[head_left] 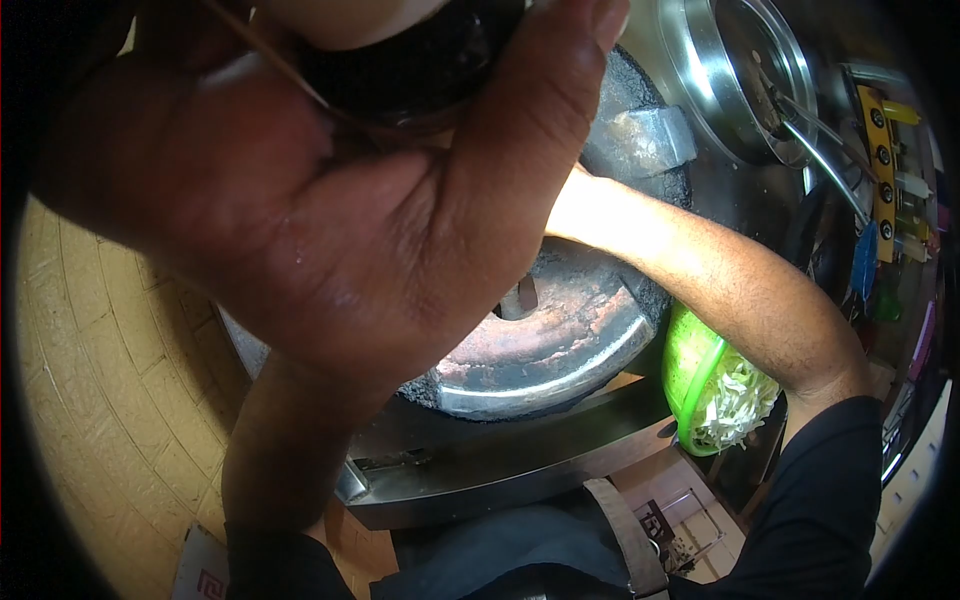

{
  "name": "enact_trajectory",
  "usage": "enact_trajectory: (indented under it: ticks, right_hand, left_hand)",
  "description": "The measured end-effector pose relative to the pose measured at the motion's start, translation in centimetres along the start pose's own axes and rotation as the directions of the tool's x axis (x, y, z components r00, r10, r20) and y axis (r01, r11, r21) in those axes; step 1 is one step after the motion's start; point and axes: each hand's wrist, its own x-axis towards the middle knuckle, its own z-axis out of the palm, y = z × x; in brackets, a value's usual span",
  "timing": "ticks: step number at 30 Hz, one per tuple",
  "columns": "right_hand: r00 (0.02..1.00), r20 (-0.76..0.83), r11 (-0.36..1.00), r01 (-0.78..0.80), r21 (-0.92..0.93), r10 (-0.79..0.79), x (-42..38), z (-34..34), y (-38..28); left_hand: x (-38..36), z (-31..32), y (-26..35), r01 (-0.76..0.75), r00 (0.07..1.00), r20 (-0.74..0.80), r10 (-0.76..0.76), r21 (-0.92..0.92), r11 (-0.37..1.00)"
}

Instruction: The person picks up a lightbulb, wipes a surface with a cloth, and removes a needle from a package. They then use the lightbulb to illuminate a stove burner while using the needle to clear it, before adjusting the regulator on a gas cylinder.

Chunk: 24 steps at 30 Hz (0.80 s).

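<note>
The left hand (390, 240) opens wide at the thumb (545, 95) — 1 dark-banded pale object (410, 80) lies between thumb and fingers, cut off above; gripped or merely touched, I cannot tell; the right hand hides behind the left, fingers unseen; 1 stove burner (545, 375) lies below the thumb, partly covered.

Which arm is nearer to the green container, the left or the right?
Right. The right arm passes the green container, just above it in the picture; the left forearm is farther, left of the round burner.
</note>
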Motion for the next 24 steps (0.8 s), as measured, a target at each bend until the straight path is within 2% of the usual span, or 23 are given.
enact_trajectory:
  ticks: [5, 8, 10, 14, 16, 19, 22, 24]
  right_hand:
    - [1.000, 0.003, 1.000, -0.004, 0.017, 0.004, 0.0, 0.1, 0.1]
    - [1.000, -0.008, 0.996, -0.014, 0.084, 0.015, 0.1, 0.3, 0.2]
    - [0.996, -0.010, 0.974, -0.088, 0.207, 0.092, -0.5, -0.4, -0.2]
    - [0.998, -0.045, 0.991, -0.040, 0.125, 0.046, 0.2, 0.4, 0.1]
    - [0.995, 0.039, 0.990, -0.091, 0.103, 0.088, 0.2, 0.0, -0.1]
    - [0.992, -0.037, 0.973, -0.111, 0.200, 0.121, 0.0, 0.8, 0.0]
    - [0.997, -0.004, 0.987, -0.072, 0.143, 0.074, -0.2, -0.1, -0.2]
    - [0.995, 0.010, 0.985, -0.096, 0.143, 0.095, 0.3, 0.2, -0.3]
  left_hand:
    - [0.0, -0.2, 0.1, -0.003, 1.000, 0.003, 0.003, 0.005, 1.000]
    - [0.0, -0.3, 0.2, -0.009, 1.000, 0.003, 0.009, 0.006, 1.000]
    - [-0.1, -0.3, 0.2, -0.010, 1.000, 0.005, 0.010, 0.009, 1.000]
    - [-0.1, -0.4, 0.3, -0.014, 1.000, 0.003, 0.014, 0.012, 1.000]
    - [-0.2, -0.5, 0.4, -0.021, 1.000, 0.002, 0.021, 0.016, 1.000]
    - [-0.2, -0.5, 0.5, -0.029, 1.000, -0.003, 0.029, 0.025, 0.999]
    - [-0.2, -0.6, 0.6, -0.037, 0.999, -0.007, 0.037, 0.032, 0.999]
    - [-0.2, -0.7, 0.7, -0.043, 0.999, -0.009, 0.043, 0.033, 0.999]
